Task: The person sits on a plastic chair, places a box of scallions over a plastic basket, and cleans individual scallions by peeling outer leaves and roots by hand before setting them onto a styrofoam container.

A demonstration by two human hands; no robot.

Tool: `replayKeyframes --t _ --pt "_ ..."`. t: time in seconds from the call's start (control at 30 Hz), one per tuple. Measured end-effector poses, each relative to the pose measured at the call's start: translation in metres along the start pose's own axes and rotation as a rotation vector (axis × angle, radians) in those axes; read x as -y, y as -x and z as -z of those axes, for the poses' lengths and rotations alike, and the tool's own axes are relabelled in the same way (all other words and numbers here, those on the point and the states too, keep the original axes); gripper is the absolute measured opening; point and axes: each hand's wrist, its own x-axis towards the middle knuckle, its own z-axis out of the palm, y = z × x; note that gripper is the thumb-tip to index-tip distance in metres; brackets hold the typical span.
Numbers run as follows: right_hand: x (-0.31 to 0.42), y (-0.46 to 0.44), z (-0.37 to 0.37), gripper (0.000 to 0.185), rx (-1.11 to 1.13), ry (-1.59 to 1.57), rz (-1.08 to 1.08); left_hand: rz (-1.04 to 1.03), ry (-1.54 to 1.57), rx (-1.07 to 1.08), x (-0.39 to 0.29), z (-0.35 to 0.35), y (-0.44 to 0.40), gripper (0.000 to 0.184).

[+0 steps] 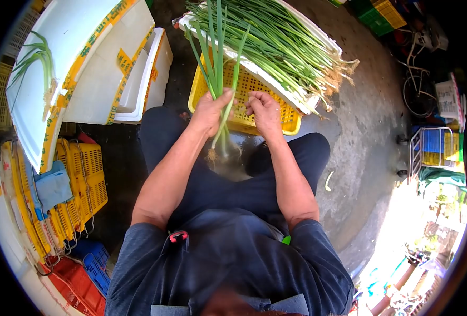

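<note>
- Head view, upper centre: the left hand [209,111] clasps a bunch of spring onions [220,66] mid-stalk; the right hand [265,113] curls beside it — pinching or not, I cannot tell.
- Stalks could slip or splay if that single clasp slackens.
- Upper right, a heaped foam box [296,100] covers part of the yellow basket [245,84], blocking it.

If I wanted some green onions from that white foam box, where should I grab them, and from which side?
Probably by the pale stems just above the roots, coming from the picture's right. There the green onions lie side by side and their roots overhang the white foam box; the thin leaves are heaped together and look easier to bend.
</note>
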Motion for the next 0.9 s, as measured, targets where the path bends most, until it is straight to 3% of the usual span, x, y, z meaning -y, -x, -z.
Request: replayKeyframes --t 0.1,0.2,0.4,0.67,0.9 --pt "-0.008 0.002 0.002 0.013 -0.023 0.179 0.104 -0.025 -0.001 -0.029 0.004 0.002 -0.004 0.017" --pt "-0.011 -0.001 0.007 0.022 -0.08 0.287 0.047 -0.044 -0.026 -0.034 0.005 0.002 -0.004 0.015" --pt "0.0 -0.002 -0.014 0.016 -0.036 -0.043 0.158 -0.065 -0.142 -0.057 0.006 -0.001 -0.004 0.013" --pt "0.016 -0.023 -0.018 0.015 0.048 -0.16 -0.04 -0.119 -0.419 -0.071 0.01 -0.004 -0.002 0.011" --pt "0.009 -0.013 -0.021 0.017 0.086 -0.158 -0.077 -0.115 -0.331 -0.076 0.004 -0.006 -0.001 0.01"
